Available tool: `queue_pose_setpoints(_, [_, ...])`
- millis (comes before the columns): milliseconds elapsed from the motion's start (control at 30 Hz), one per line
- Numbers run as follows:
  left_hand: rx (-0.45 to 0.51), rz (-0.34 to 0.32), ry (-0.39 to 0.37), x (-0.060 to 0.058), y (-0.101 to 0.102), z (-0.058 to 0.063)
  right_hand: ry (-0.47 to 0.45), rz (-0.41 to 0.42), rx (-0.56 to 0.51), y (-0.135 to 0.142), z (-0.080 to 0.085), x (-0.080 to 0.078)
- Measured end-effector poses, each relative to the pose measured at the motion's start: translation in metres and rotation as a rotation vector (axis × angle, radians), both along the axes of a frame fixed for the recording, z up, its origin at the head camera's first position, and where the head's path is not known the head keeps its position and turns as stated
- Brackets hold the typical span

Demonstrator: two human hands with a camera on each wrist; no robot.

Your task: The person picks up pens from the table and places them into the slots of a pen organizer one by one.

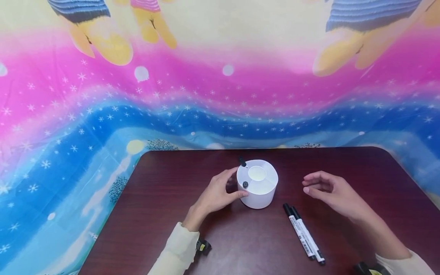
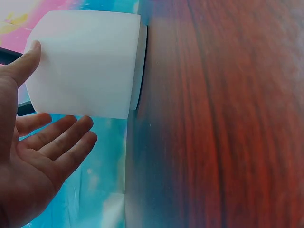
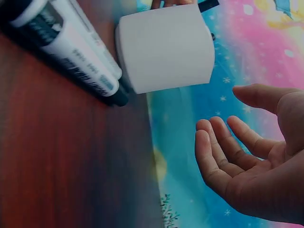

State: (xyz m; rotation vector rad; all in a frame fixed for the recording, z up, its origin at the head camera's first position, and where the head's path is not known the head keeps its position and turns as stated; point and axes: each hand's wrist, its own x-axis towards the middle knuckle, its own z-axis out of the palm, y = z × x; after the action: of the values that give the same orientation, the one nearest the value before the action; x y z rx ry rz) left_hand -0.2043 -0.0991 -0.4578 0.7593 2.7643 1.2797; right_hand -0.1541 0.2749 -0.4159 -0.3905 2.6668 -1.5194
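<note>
A round white pen holder (image 1: pixel 260 199) stands on the dark wooden table, with a lighter disc in its top and black marker ends showing in two slots. My left hand (image 1: pixel 216 193) is at its left side, thumb against the front wall and fingertips at the left rear edge. In the left wrist view, those fingers (image 2: pixel 71 142) are loosely extended beside the wall. My right hand (image 1: pixel 335 193) hovers to the right of the holder, fingers relaxed and slightly bent, holding nothing. Between the holder and that hand lie two white markers (image 1: pixel 306 236) with black caps, side by side.
The reddish-brown table (image 1: pixel 154 198) has rounded far corners. Behind it hangs a colourful cloth (image 1: pixel 206 91) with pink and blue bands and snowflakes. A black wrist device (image 1: pixel 204 246) is strapped near my left sleeve.
</note>
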Motion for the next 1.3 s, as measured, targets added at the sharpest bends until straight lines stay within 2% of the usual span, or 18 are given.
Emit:
queue_pose_setpoints(167, [-0.005, 0.002, -0.004, 0.0, 0.0, 0.0, -0.047, 0.009, 0.002, 0.004, -0.012, 0.005])
queue_pose_setpoints(633, [-0.015, 0.003, -0.006, 0.001, 0.0, 0.001, -0.265, 0.064, -0.002, 0.007, -0.037, 0.018])
queue_pose_setpoints(967, [-0.024, 0.01, -0.002, 0.0, 0.0, 0.002, -0.3, 0.108, -0.034, 0.008, -0.049, 0.024])
queue_pose_setpoints(1300, [-0.018, 0.008, 0.002, 0.0, 0.0, 0.001, -0.383, 0.068, 0.021, 0.005, -0.051, 0.028])
